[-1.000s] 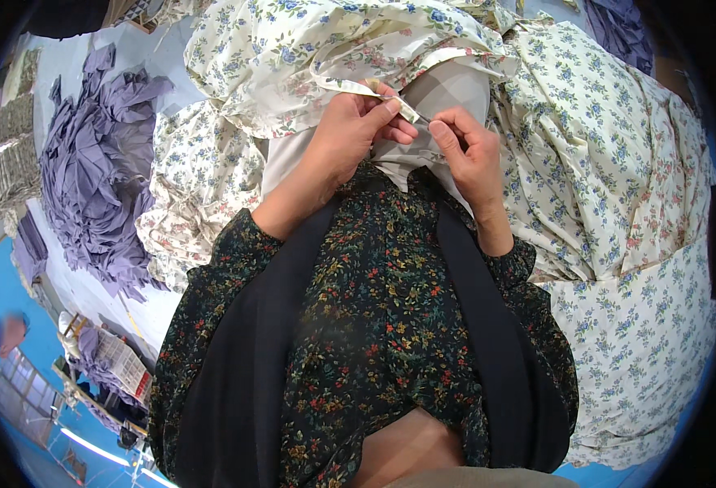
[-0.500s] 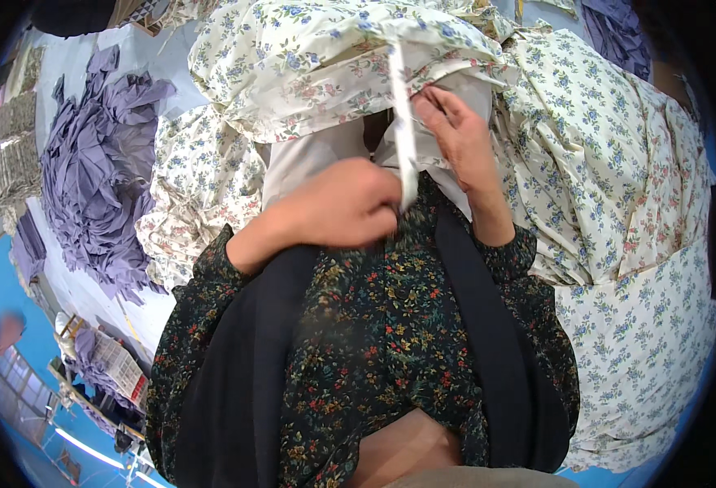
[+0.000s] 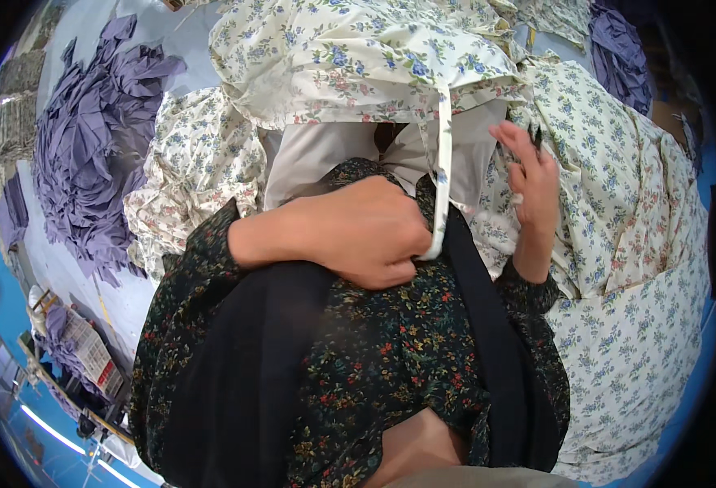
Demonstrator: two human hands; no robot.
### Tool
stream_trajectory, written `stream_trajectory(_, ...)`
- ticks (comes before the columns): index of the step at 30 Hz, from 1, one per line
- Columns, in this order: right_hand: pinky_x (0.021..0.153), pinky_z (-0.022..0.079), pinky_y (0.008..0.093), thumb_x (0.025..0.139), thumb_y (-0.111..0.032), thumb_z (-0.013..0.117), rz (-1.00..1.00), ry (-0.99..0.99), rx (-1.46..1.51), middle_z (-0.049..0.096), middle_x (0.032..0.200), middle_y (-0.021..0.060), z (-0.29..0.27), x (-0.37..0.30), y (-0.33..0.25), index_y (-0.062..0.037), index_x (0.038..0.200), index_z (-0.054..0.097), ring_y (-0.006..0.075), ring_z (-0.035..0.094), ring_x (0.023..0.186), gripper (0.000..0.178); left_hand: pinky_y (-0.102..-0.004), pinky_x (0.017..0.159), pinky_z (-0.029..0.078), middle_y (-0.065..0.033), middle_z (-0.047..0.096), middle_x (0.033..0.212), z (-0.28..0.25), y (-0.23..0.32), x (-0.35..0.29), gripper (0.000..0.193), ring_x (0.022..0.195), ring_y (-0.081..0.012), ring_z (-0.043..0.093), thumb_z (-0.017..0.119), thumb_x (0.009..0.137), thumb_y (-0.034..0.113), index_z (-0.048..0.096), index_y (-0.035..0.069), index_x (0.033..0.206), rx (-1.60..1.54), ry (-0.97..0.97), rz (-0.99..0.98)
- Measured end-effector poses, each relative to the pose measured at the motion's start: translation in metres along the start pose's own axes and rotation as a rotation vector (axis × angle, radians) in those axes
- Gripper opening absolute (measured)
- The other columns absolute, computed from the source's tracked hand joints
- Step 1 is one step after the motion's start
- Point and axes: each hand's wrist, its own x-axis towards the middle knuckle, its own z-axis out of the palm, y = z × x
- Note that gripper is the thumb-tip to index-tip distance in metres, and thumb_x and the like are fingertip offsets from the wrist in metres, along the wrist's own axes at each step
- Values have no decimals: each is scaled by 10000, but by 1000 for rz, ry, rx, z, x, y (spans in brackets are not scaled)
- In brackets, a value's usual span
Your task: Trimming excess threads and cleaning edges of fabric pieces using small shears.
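Observation:
My left hand is closed in a fist over my lap, gripping the lower end of a narrow white fabric strip with faint blue print. The strip runs taut up to the edge of a white cloth with blue and pink flowers, bunched in front of me. To the right of the strip, my right hand is raised, its index and middle fingers stretched up. A small dark pointed tool sticks out by those fingers; its exact kind is unclear.
More floral cloth is heaped along my right side, with another floral pile on the left. Beyond it lies a purple cloth heap. Folded bundles stand at the far left, and a second purple heap at the far right.
My left hand has pulled the strip down and to the right, and it is now straighter. My right hand has moved away from the cloth edge to the right, and the dark tool now shows.

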Motion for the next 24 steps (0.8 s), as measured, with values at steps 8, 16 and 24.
stream_trajectory(8,422,338,177,967,-265,560,347,-120,911,667,1020,48,81,-10,-2,24,1287,500,8,451,513,435,-476,581,483,-167,615,633,18,17,5,200,636,-381,619,580,733,212,640,29,677,63,-94,119)
stream_trajectory(16,415,313,228,977,-308,497,327,-72,903,660,979,149,104,14,22,-59,1090,590,78,360,399,289,-477,592,483,-168,618,637,20,18,-12,222,644,-383,621,566,759,217,638,22,681,91,-80,164)
stream_trajectory(24,489,339,224,1006,-253,470,403,-106,1063,486,735,-23,96,-35,-75,28,1157,529,55,357,490,324,-489,620,492,-201,633,699,12,7,-26,199,683,-396,626,546,784,187,638,14,748,0,-126,141)
